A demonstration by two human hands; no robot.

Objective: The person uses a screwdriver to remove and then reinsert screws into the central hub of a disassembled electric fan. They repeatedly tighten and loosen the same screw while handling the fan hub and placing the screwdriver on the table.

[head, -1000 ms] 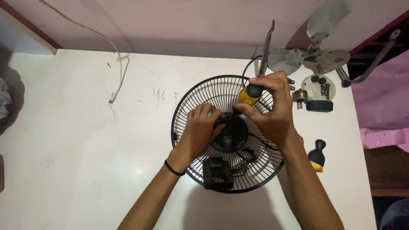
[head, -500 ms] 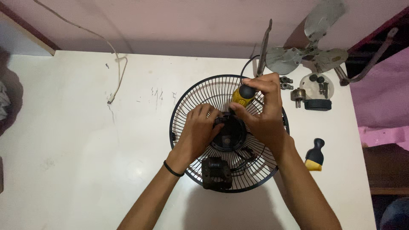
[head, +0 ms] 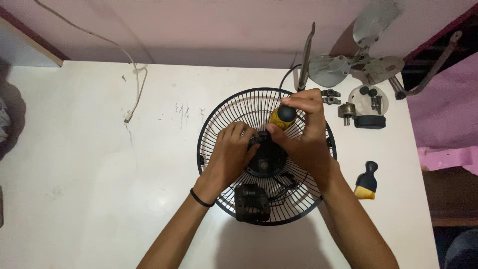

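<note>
A round black wire fan guard [head: 219, 119] lies flat on the white table [head: 99, 174], with a black motor hub [head: 269, 159] at its centre. My left hand [head: 231, 152] rests on the guard and grips the hub's left edge. My right hand [head: 303, 132] holds a screwdriver with a yellow and black handle [head: 283, 115], upright over the hub's upper side. A dark boxy part [head: 252, 201] sits on the guard near its front rim.
Grey fan blades [head: 356, 62] lie at the back right. Beside them are a clear cap with small parts [head: 368, 102] and loose bolts [head: 331, 96]. A second yellow and black screwdriver [head: 367, 180] lies right of the guard. A white cable [head: 134, 94] trails at the back left.
Both hands stay on the hub. My right hand with the screwdriver has shifted slightly left over the hub. The view has drifted a little.
</note>
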